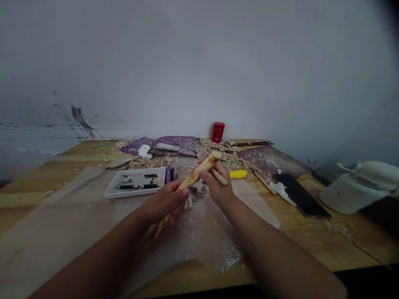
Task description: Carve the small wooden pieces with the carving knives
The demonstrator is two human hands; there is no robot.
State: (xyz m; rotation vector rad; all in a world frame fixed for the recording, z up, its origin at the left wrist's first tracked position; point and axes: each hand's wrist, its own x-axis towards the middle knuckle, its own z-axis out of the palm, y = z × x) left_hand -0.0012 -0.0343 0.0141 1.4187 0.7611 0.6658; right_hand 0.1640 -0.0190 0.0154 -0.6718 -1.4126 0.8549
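A pale carved wooden stick [190, 179], with brownish patches, slants up to the right in front of me. My left hand [170, 199] is closed round its lower part, and the lower tip sticks out below. My right hand [220, 185] is closed at the upper part, its thumb pressed against the wood. Out of that same hand juts a round wooden handle [220, 177]; the other end of this tool is hidden behind the stick and fingers. Beneath both hands lies a clear plastic sheet [199, 232], with small metal pieces just behind the stick.
Left stands a white tray [109, 192] with black-handled tools. Wood shavings [208, 145] cover the back around a red can [218, 132]. To the right are a yellow object [238, 174], a thin stick [264, 182], a black phone [301, 195] and a white lidded container [349, 193].
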